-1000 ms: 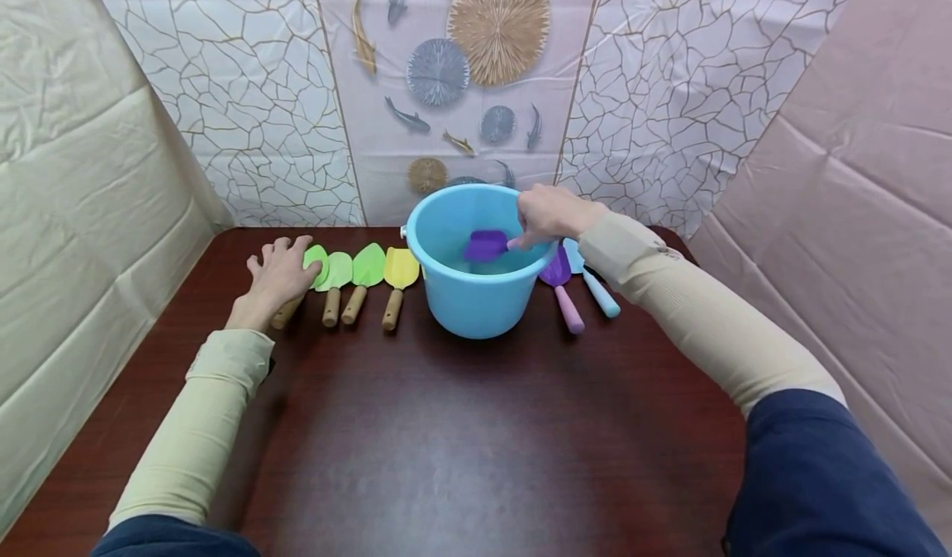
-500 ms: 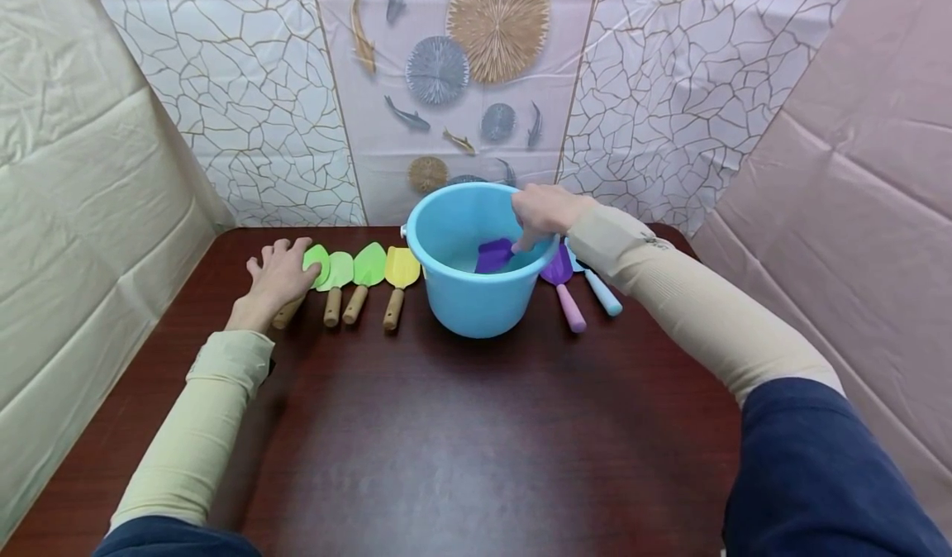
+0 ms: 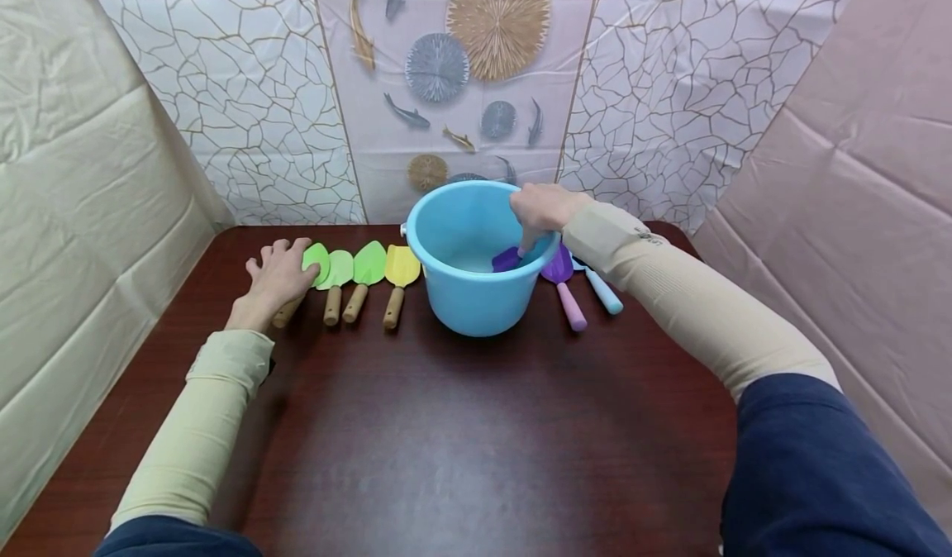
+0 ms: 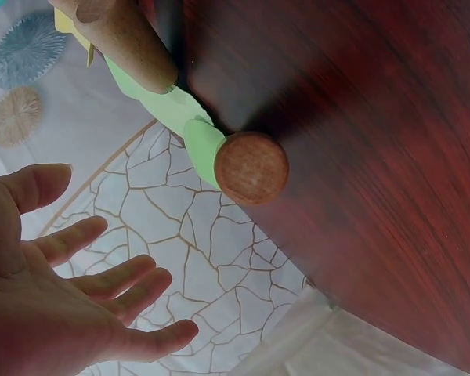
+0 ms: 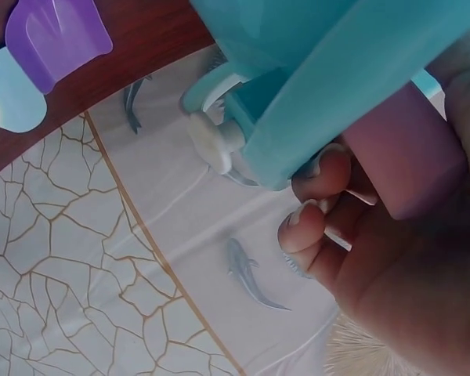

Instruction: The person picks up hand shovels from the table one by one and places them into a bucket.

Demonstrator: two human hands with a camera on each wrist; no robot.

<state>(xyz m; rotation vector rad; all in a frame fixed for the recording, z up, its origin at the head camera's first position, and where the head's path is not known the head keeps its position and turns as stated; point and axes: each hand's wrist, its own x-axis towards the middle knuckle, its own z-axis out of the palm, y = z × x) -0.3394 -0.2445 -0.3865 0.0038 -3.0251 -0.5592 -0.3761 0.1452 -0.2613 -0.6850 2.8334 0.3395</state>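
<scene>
In the head view my right hand (image 3: 546, 207) reaches over the right rim of a light blue bucket (image 3: 476, 305), holding a purple hand trowel (image 3: 506, 260) with its blade down inside. The right wrist view shows its pink handle (image 5: 411, 153) gripped by curled fingers close to the bucket's rim. On the left, my left hand (image 3: 277, 280) hovers with spread fingers over the leftmost green trowel (image 3: 318, 264), partly covering it. Nothing is between those fingers in the left wrist view, where that trowel's round wooden handle end (image 4: 251, 168) stands out beside the hand.
Left of the bucket lie a pale green trowel (image 3: 340, 269), a leaf-shaped green trowel (image 3: 369, 264) and a yellow trowel (image 3: 402, 267). To its right are another purple trowel (image 3: 558, 268) and a light blue one (image 3: 602, 291). Patterned cloth (image 3: 260, 86) hangs behind the table (image 3: 446, 425).
My right hand has shifted slightly left and the purple trowel's blade has swung down, sinking deeper at the bucket's right side. The left hand has stayed in place.
</scene>
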